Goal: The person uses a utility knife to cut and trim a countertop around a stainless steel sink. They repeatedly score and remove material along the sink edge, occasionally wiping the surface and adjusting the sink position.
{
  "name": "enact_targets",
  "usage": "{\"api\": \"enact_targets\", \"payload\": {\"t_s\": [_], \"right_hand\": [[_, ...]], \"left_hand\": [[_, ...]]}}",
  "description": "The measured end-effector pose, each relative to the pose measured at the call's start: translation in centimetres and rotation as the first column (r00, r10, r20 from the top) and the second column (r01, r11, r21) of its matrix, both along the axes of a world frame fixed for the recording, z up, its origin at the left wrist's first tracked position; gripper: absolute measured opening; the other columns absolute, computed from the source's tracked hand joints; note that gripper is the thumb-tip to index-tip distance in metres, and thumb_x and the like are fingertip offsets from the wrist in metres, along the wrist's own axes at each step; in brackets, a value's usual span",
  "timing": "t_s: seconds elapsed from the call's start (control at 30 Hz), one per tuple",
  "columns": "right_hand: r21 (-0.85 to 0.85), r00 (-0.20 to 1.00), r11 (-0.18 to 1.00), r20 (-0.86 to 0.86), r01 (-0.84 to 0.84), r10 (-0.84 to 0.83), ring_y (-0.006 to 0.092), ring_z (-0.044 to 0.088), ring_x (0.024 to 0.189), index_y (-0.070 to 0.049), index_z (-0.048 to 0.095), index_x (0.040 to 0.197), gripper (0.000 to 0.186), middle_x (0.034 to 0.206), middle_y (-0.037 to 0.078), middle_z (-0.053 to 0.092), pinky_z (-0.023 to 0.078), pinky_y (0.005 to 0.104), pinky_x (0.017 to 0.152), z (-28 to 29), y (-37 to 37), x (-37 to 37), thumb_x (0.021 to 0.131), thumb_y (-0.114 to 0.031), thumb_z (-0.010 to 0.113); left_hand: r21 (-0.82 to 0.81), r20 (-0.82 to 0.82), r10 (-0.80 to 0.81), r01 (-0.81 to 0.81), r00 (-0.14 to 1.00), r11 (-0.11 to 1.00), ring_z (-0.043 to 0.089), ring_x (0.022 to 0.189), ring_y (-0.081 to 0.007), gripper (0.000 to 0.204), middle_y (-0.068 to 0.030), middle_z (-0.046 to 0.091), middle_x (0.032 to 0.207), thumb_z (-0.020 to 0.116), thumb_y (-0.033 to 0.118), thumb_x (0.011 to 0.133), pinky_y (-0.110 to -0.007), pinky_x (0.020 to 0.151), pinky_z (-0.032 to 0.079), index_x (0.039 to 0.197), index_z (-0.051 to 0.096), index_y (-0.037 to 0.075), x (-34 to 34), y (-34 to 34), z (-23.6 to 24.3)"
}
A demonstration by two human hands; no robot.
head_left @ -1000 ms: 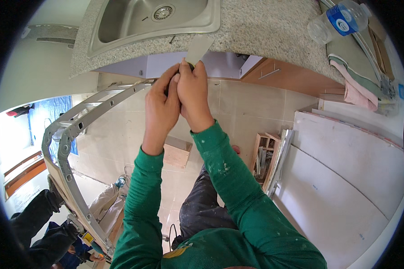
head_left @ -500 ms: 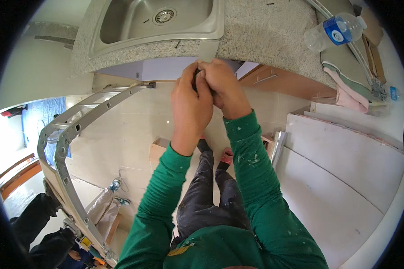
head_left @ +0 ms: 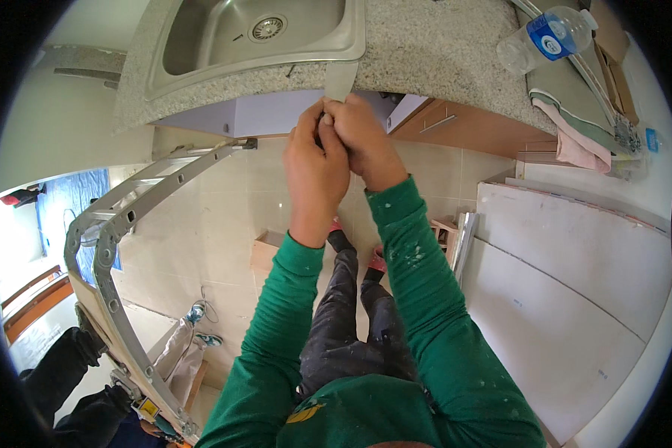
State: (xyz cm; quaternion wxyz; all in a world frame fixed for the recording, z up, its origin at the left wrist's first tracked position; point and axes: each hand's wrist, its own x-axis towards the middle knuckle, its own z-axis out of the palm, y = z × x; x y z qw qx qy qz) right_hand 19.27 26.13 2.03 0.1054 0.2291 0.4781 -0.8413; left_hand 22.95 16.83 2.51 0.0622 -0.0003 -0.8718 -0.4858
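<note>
A putty knife [head_left: 341, 77] points its flat metal blade upward against the front edge of the speckled countertop [head_left: 433, 52], just below the steel sink [head_left: 224, 43]. Both hands wrap round its handle, which their fingers mostly hide: my left hand [head_left: 313, 172] is on the left, and my right hand [head_left: 366, 142] overlaps it from the right. Behind them, the cabinet under the counter shows a white interior [head_left: 269, 112] and a wooden front [head_left: 455, 131].
An aluminium ladder [head_left: 145, 194] stands at left, with another person's dark-clad legs [head_left: 63, 373] on it. White boards [head_left: 552, 276] lean at right. A plastic bottle [head_left: 545, 41] and pink cloth [head_left: 579, 145] sit at the counter's right. Wooden boxes [head_left: 267, 250] rest on the tiled floor [head_left: 187, 254].
Over the last second both hands and the putty knife have shifted rightward in the view. My feet have come into view below the hands.
</note>
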Motion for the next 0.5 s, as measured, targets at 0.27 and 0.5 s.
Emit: {"api": "enact_targets", "payload": {"t_s": [0.27,0.5], "right_hand": [[-0.044,0.996,0.996,-0.051,0.072,-0.075,0.0195,0.063,0.064,0.003,0.065,0.103,0.013,0.086,0.009,0.067,0.051,0.0355,0.054,-1.6,0.2,-0.4,0.102,-0.007,0.057],[-0.084,0.985,0.982,0.008,-0.170,0.171,0.0159,0.062,0.059,-0.008,0.052,0.109,0.016,0.085,0.006,0.061,0.053,0.0341,0.050,-0.7,0.5,5.3,0.111,-0.023,0.056]], "left_hand": [[-0.142,0.117,-0.195,0.211,0.974,0.967,0.074,0.095,-0.0406,0.032,-0.0233,0.077,0.106,0.056,0.026,0.110,-0.046,0.084,0.057,0.127,0.070,0.002,-1.9,-1.4,2.2],[-0.618,-0.349,-0.507,0.213,0.788,0.757,0.066,0.124,-0.0355,0.043,-0.0132,0.070,0.136,0.070,0.040,0.101,-0.055,0.113,0.040,0.135,0.069,0.014,-13.9,-6.6,-1.4]]}}
